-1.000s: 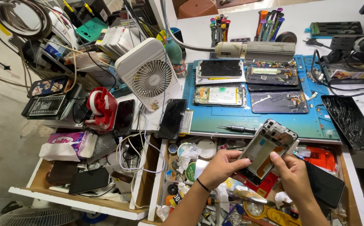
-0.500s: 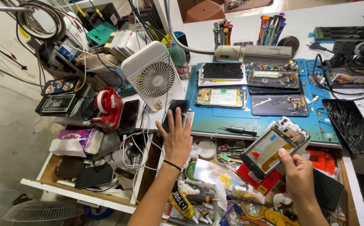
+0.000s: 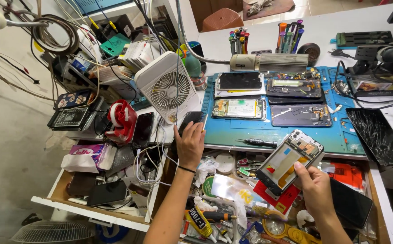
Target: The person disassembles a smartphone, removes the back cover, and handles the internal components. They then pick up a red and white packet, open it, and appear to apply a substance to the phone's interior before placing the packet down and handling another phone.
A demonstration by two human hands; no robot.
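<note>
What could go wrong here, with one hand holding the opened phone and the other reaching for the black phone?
1. The right hand alone holds the opened phone, tilted, above the cluttered drawer; it might slip and fall among the tools.
2. The left hand rests on the black phone at the mat's edge, close to loose white cables and the small fan; pulling it could snag a cable.

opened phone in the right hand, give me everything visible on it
The opened phone is a slim rectangular body with its back cover off, held tilted over the open drawer, upper end toward the blue mat. Inside show a pale battery area with yellow, red and blue patches, and dark board parts at the upper end. Only the right hand touches it, thumb on its lower right edge.
</note>
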